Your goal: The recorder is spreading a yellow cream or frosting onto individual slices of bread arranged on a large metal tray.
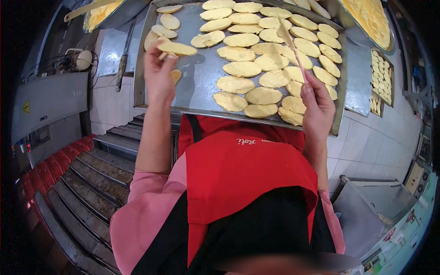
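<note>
A large metal baking tray lies before me. Rows of oval bread slices with a pale yellow spread cover its middle and right. Over the tray's left part, my left hand grips an oval bread slice by its left end, its yellow face upward. A few more slices lie along the left edge, one partly hidden behind that hand. My right hand, at the tray's right side, holds the pink handle of a spatula. Its blade points away from me over the coated slices.
Bowls of yellow spread stand far left and far right, the left with a wooden-looking utensil. A long dark-handled blade lies left. Stacked metal trays stand lower left. Smaller trays of pale pieces lie right.
</note>
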The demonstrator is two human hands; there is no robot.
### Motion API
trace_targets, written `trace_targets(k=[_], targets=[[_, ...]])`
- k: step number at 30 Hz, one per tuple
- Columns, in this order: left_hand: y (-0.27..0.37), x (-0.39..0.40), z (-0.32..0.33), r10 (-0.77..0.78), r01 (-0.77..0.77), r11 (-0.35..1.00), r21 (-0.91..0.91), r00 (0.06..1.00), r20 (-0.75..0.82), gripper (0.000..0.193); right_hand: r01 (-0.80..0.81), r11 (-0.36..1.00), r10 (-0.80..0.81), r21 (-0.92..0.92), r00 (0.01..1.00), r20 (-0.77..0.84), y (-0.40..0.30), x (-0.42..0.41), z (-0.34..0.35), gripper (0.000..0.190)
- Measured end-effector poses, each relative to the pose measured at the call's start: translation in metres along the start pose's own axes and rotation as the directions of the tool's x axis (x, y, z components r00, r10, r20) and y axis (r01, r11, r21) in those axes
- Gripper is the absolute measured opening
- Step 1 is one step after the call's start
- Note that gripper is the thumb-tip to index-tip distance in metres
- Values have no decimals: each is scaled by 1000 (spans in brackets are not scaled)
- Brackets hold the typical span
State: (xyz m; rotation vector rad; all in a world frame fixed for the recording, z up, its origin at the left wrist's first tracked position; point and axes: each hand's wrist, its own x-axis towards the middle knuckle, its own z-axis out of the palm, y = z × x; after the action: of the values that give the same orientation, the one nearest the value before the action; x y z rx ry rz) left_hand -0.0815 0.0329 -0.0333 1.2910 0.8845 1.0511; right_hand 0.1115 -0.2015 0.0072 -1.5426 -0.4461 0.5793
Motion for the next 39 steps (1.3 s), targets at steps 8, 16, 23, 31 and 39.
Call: trace_targets(k=[8,16,23,31,39], targets=[[-40,6,-7,-312,260,893,367,946,88,39,-4,974,-17,225,995,93,3,-6,-11,27],[-48,14,-2,-340,316,892,322,940,18,39,-82,918,43,388,993,110,0,-9,-18,29],[-51,17,-9,-351,336,895,293,936,-3,36,-105,880,31,463,986,165,1,-8,-18,29],[-40,8,-20,-387,333,856,396,920,63,35,-109,896,45,431,987,157,3,-8,-19,30],[-39,23,2,-326,170,812,558,925,193,34,-123,895,50,429,983,177,5,-9,-18,30]])
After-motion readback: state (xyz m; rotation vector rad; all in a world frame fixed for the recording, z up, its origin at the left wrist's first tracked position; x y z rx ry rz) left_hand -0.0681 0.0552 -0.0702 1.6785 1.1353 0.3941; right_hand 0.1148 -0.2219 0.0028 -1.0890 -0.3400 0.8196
